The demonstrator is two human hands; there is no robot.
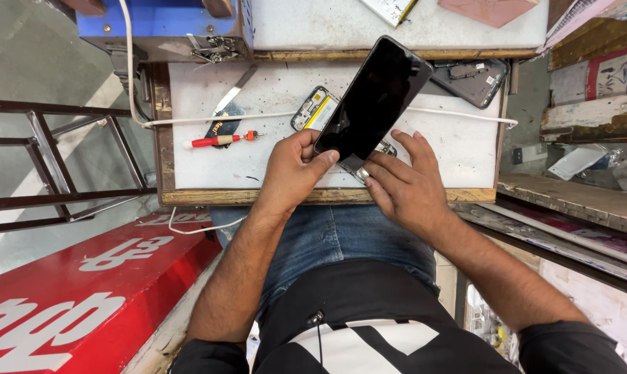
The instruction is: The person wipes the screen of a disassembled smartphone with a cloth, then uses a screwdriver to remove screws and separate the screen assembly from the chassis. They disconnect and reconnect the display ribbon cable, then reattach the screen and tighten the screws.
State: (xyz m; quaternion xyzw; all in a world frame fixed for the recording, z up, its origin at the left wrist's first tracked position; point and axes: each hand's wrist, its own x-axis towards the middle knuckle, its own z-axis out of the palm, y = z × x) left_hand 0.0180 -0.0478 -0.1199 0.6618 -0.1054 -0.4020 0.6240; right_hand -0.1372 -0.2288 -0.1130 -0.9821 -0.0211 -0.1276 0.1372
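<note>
A black phone screen panel [374, 97] is tilted up off an open phone body [315, 111] that lies on the white work mat [272, 166]. My left hand [294, 170] grips the panel's lower left edge between thumb and fingers. My right hand [403, 183] rests at the panel's lower right corner, fingers spread, fingertips on the phone body's bottom end. The panel hides most of the phone body beneath it.
A red-handled screwdriver [220, 140], a metal pry tool [234, 91] and a white cable [209, 121] lie on the mat to the left. Another grey phone back [474, 79] lies at the far right. A blue machine [161, 21] stands behind. A metal stool frame [64, 166] is at left.
</note>
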